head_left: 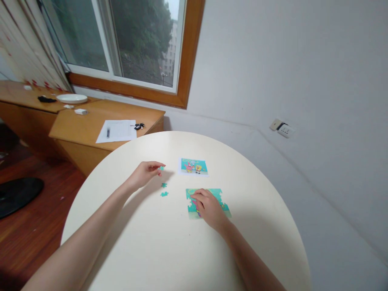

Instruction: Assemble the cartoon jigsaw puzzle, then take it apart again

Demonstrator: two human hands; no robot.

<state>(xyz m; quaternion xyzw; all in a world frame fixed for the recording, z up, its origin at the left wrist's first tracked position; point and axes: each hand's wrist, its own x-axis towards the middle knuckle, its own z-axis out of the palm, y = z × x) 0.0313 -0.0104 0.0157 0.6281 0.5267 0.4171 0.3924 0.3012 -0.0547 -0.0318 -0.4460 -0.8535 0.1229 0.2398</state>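
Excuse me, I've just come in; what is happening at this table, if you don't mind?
Over a round white table, a person's left hand touches a small puzzle piece; whether the piece is lifted is unclear. Two loose pieces lie nearby. The right hand is over the partly joined puzzle, whose edges show gaps. A cartoon picture lies just beyond it.

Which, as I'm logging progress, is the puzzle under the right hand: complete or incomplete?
Incomplete: the puzzle has jagged gaps at its left and right edges, and loose pieces lie to its left.
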